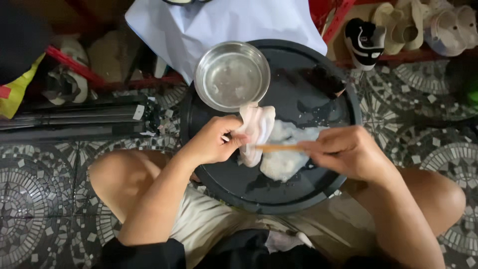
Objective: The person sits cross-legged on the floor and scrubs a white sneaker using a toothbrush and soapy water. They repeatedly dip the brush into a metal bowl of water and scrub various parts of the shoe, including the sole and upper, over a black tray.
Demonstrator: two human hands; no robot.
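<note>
A pale cloth item (255,130) (possibly a shoe insole or a small sock; it cannot be told for certain) is pinched in the left hand (213,142) over the round black tray (318,189), just below the steel bowl (231,75). Its long axis runs roughly up and down in the view, tilted slightly, with the upper end towards the bowl and the lower end towards the lap. The right hand (348,152) is closed around a thin wooden handle (279,148), probably of a brush, held nearly level and pointed left at the item; its head is hidden behind the cloth. White suds (286,157) are spread on the tray beside it.

A slip is judged possible: the item is wet and soapy and is gripped only by the fingertips, so a firm stroke could pull it free. The tray is balanced between the knees, so hard pressing could tip it and spill the bowl's water onto the patterned floor (45,189).
</note>
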